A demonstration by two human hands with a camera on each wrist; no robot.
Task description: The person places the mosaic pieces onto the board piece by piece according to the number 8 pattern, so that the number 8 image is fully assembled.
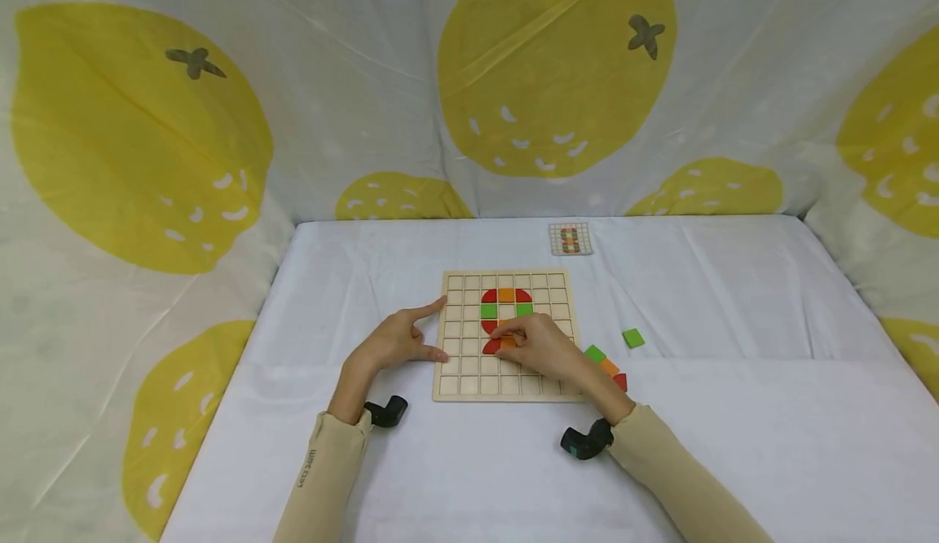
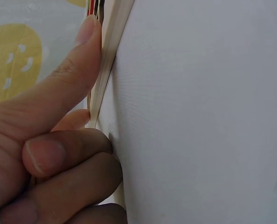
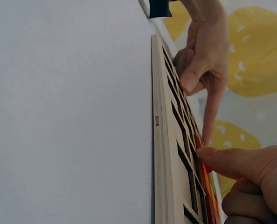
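A square wooden grid board [image 1: 469, 392] lies on the white cloth. Thumb and index finger of the left hand [image 1: 396, 339] are spread apart and touch its left edge, the other fingers curled in the left wrist view. The right hand [image 1: 539, 347] pinches a red piece [image 1: 491, 347] with a rounded edge at the board's middle, beside an orange piece [image 1: 508, 343]. Above it, red, orange and green pieces form a ring around one bare cell; the right fingers partly cover its lower side. In the right wrist view the right thumb [image 3: 231, 161] rests against the red piece [image 3: 197, 141].
A small patterned card [image 1: 570, 239] lies behind the board. To the right are a single green square [image 1: 633, 337] and a group of green [image 1: 595, 354], orange [image 1: 609, 367] and red [image 1: 620, 381] pieces, partly behind the right forearm. Lemon-print cloth stands at the back and sides.
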